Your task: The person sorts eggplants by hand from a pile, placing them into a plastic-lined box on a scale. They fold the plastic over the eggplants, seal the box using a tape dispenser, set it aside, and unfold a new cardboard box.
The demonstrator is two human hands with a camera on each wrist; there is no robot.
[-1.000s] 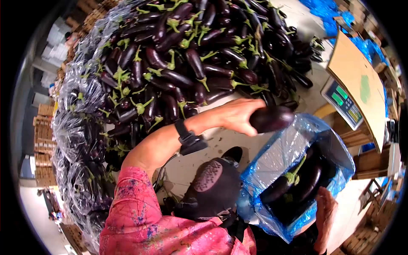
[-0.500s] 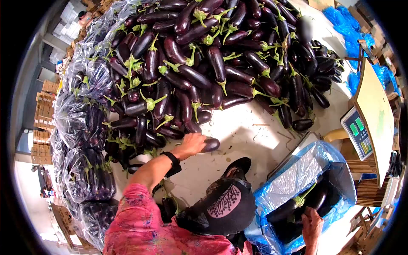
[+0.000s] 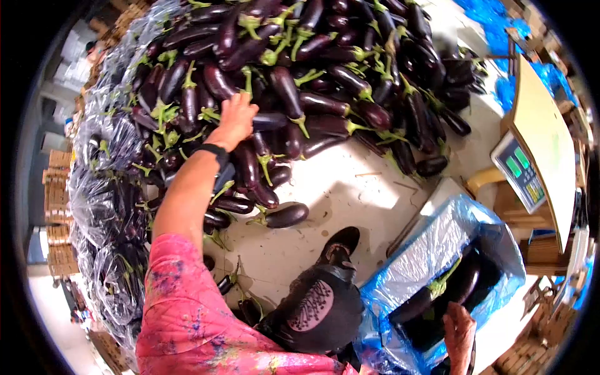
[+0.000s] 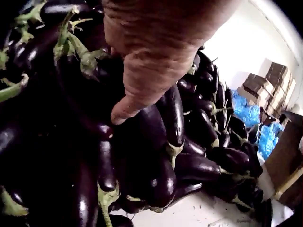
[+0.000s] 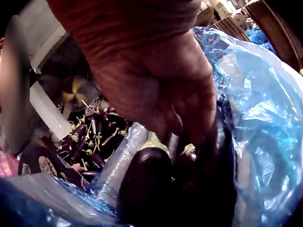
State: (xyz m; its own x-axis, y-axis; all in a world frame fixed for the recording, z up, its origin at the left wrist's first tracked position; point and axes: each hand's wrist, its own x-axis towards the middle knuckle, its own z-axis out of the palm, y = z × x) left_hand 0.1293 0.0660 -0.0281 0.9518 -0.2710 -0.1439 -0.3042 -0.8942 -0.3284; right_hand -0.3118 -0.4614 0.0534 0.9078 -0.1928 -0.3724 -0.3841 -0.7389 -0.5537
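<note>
At the eggplant pile [image 3: 312, 100], my left hand [image 3: 236, 122] lies over a dark eggplant [image 3: 270, 121] whose body shows to the right of it. The left wrist view has the left hand [image 4: 156, 61] pointing down among eggplants [image 4: 161, 182], its thumb touching one; its other fingertips are hidden. My right hand [image 3: 459, 328] hangs over eggplants [image 3: 465, 279] in a box lined with blue plastic [image 3: 406, 265]. Seen from the right wrist, that hand [image 5: 161, 90] has loosely bent fingers resting on eggplants [image 5: 144, 182].
A single eggplant [image 3: 287, 215] lies on the floor near the pile's edge. Bagged eggplants [image 3: 103, 200] line the left side. A digital scale [image 3: 520, 172] and a tan board [image 3: 544, 137] stand right of the box. A person's capped head [image 3: 319, 306] is below centre.
My left hand has gone from near the box to an eggplant at the pile's lower edge, then up onto the pile; that lower eggplant now lies apart. My right hand has moved over the box's eggplants.
</note>
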